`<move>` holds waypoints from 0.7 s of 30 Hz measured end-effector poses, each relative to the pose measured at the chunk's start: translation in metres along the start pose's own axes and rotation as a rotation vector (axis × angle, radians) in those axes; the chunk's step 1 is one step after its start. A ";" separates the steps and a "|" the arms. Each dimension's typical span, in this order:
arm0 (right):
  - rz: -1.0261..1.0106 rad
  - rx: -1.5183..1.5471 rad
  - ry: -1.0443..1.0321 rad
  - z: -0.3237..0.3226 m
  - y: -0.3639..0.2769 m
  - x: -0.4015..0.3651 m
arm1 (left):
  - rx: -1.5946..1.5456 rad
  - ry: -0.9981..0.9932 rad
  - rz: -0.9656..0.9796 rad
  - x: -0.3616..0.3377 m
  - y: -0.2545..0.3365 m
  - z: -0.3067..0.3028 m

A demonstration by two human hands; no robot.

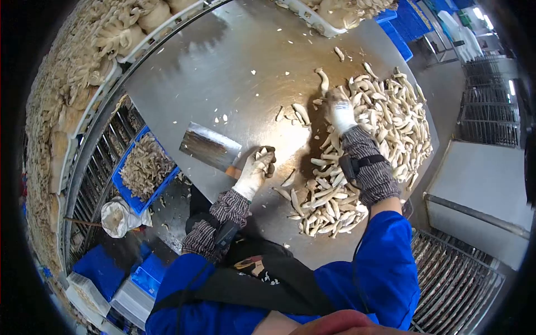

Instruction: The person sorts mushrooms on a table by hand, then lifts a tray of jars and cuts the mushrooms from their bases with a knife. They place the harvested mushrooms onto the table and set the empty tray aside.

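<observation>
My left hand (256, 171), in a white glove with dark fingertips, has its fingers curled over the metal table (223, 72). Small pale bits show at its fingertips, too small to name. Beside its wrist is the wooden handle of a cleaver (211, 147), whose broad blade lies to the left. My right hand (339, 109), gloved too, is closed at the upper left edge of a heap of long pale mushrooms (391, 117); what its fingers hold is hidden. A single mushroom (322, 81) lies just beyond it, and a few mushrooms (301, 113) lie to its left.
Mushroom clusters fill white crates (111, 78) along the left and a white crate (318, 21) at the far edge. A blue crate of mushrooms (144, 167) and a white sack (118, 216) stand below left. Metal racks (458, 285) and a pale box-like surface (474, 195) are right.
</observation>
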State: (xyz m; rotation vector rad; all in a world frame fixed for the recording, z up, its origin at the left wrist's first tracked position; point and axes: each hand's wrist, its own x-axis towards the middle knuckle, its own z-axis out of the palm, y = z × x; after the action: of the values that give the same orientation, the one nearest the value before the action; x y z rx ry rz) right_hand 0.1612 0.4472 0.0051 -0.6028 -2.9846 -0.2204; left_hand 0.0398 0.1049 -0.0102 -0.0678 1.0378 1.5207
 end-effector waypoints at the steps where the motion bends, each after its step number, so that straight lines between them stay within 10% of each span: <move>1: 0.124 0.089 -0.099 0.002 -0.017 0.003 | 0.006 0.009 0.003 -0.004 0.001 -0.001; 3: 0.317 0.152 -0.364 0.024 -0.039 0.013 | 0.069 0.039 0.060 -0.009 0.008 0.001; 6: 0.117 0.365 -0.133 0.026 -0.053 0.011 | 0.091 0.051 0.135 -0.012 0.017 -0.015; 8: 0.554 1.486 0.070 -0.011 -0.111 0.015 | -0.014 0.091 0.269 0.003 -0.001 -0.032; 14: 0.045 0.413 0.122 -0.091 -0.291 -0.023 | -0.236 0.008 0.470 -0.021 0.028 -0.020; 16: -0.090 0.405 0.475 -0.117 -0.325 -0.014 | -0.439 0.080 0.460 -0.006 0.022 -0.059; 18: -0.040 0.833 -0.061 -0.112 -0.346 -0.021 | -0.385 0.186 0.571 -0.039 0.044 -0.080; 21: -0.214 0.774 0.139 -0.132 -0.363 -0.030 | -0.416 0.393 0.495 -0.051 0.050 -0.190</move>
State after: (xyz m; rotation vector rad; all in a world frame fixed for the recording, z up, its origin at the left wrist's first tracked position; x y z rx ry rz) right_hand 0.0537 0.0840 0.0865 -0.1643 -2.6696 0.8036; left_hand -0.0838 -0.0461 -0.0663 -0.4423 1.0732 2.2239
